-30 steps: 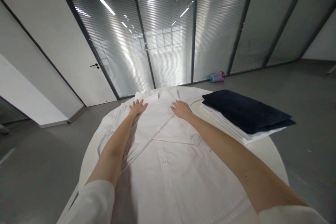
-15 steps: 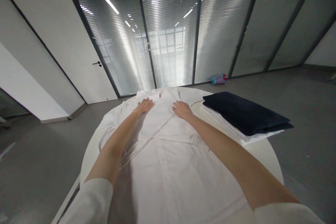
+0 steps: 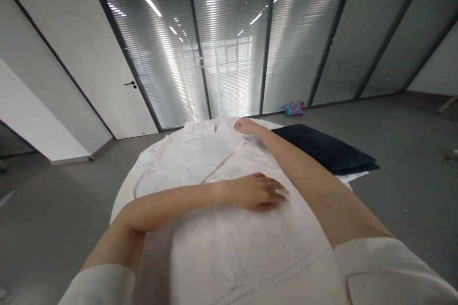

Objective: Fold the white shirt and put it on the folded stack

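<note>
Two flat, spread hands, the left hand (image 3: 255,191) on the shirt (image 3: 200,162) front and the right hand (image 3: 245,126) by its far collar, clamp nothing; sliding palms could wrinkle this cloth spread over the tabletop (image 3: 123,195).

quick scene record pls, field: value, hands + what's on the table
surface: round white table
main item: white shirt spread flat, front up, collar at the far end
left hand: palm down, flat on the middle of the shirt, fingers spread
right hand: at the far edge of the shirt beside the collar, resting on the cloth; grip not clear
right of shirt: folded dark cloth on top of folded white cloth
floor: blue and pink object by the glass wall
</note>
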Tool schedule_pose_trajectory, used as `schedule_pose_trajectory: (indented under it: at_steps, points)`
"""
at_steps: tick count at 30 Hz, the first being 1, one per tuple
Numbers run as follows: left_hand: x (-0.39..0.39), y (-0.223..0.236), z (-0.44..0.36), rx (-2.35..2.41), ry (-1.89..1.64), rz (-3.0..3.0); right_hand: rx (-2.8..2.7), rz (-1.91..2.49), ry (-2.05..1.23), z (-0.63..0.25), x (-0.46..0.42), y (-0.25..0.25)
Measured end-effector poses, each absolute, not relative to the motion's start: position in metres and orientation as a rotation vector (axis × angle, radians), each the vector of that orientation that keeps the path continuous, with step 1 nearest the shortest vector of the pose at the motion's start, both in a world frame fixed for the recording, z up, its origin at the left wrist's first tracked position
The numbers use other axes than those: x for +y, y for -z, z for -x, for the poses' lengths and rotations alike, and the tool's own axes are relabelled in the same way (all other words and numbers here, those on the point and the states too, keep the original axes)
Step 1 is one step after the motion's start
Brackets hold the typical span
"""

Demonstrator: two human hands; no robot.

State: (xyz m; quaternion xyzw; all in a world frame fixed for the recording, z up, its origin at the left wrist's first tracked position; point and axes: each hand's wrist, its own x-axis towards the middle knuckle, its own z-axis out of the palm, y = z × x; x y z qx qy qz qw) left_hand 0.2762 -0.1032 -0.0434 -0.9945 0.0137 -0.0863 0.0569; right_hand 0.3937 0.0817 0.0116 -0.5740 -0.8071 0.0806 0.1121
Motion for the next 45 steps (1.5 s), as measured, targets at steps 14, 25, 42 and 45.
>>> schedule_pose_trajectory:
  at_steps: [14,25,42,45]
  points:
    - [-0.122,0.042,-0.356,0.092,0.18,2.898,-2.651,1.453,-0.062,-0.401,0.068,-0.062]
    - [-0.129,0.067,-0.347,0.01,0.283,2.83,-2.695,1.495,0.02,-0.399,0.073,-0.055]
    - [-0.122,0.039,-0.317,0.084,0.71,2.589,-2.676,1.539,0.052,-0.421,0.064,-0.054]
    - [-0.115,0.035,-0.31,0.131,0.782,2.531,-2.653,1.57,0.046,-0.427,0.06,-0.054]
